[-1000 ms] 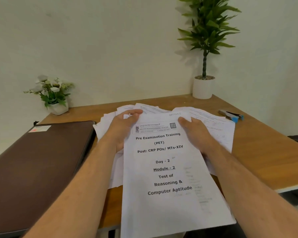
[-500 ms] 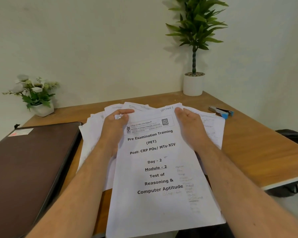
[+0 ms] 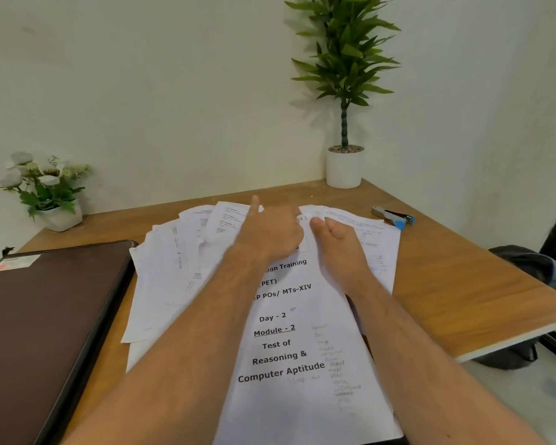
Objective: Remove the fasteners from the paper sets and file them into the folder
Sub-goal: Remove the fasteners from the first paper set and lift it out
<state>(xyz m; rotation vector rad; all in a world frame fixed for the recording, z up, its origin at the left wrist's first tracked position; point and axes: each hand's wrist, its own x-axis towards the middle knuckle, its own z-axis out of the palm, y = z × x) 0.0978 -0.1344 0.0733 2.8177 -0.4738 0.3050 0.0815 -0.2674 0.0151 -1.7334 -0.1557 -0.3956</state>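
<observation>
Left hand (image 3: 272, 231) now rightward — paper set (image 3: 305, 348) lengthwise

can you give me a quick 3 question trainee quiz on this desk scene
1. True or false: the staple remover lies right of the paper pile.
2. Which hand is on the top edge of the cover sheet, the left hand, the right hand, or both?
3. Fill in: the brown folder lies ___ of the papers.

Key: 1 true. 2 both. 3 left.
</observation>
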